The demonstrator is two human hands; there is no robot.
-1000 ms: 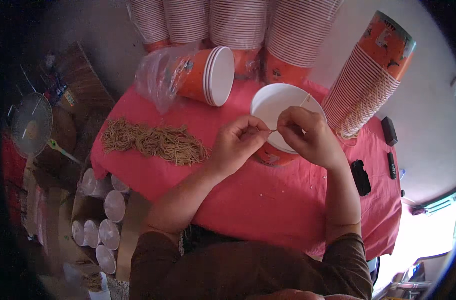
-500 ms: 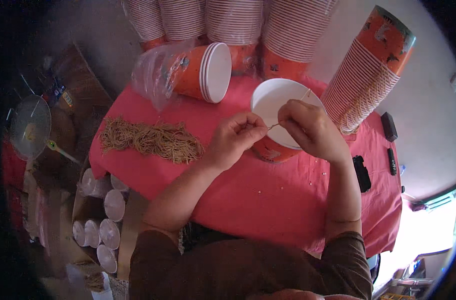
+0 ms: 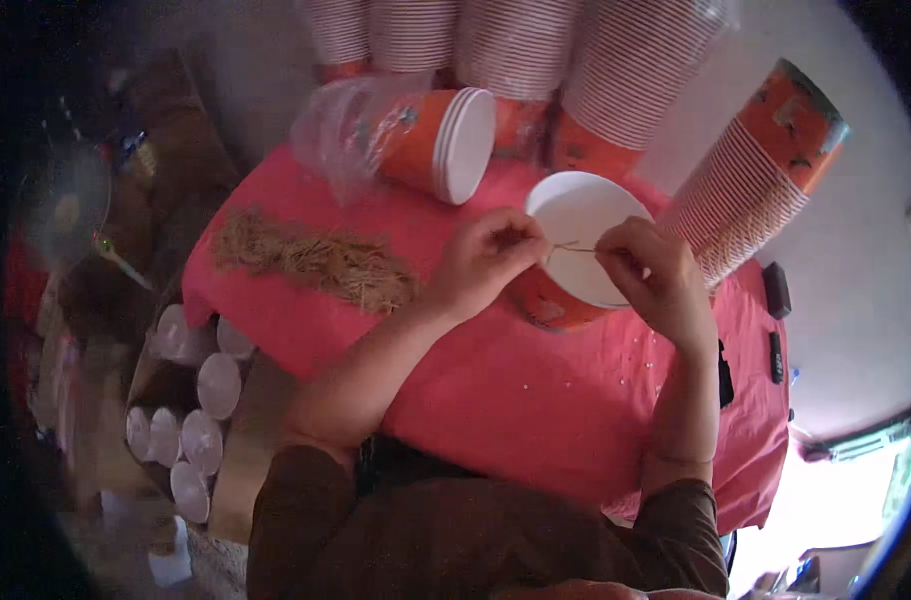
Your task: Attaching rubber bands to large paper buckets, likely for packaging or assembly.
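Note:
A thin tan string (image 3: 576,248) runs taut between my two hands, a short loose end sticking up near the left fingers. My left hand (image 3: 491,258) pinches it between thumb and fingertips. On the other side, my right hand (image 3: 658,275) pinches the string too, its fingers curled. Just below and behind the string stands a wide paper bucket (image 3: 556,308), orange outside and white inside, with its mouth up. Both hands hover over its near rim. Left of my left forearm lies a long bundle of tan strings (image 3: 321,262) on the red cloth (image 3: 496,400).
Several buckets in clear plastic (image 3: 461,145) lie at the back, before tall bucket stacks (image 3: 631,75). A leaning bucket stack (image 3: 746,185) with strings stands at right. Small white beads (image 3: 621,380) dot the cloth. A black block (image 3: 777,290) and marker (image 3: 776,358) lie far right.
My hands have drawn apart, and a longer stretch of string shows between them. The view has swung slightly, moving the buckets rightward in it.

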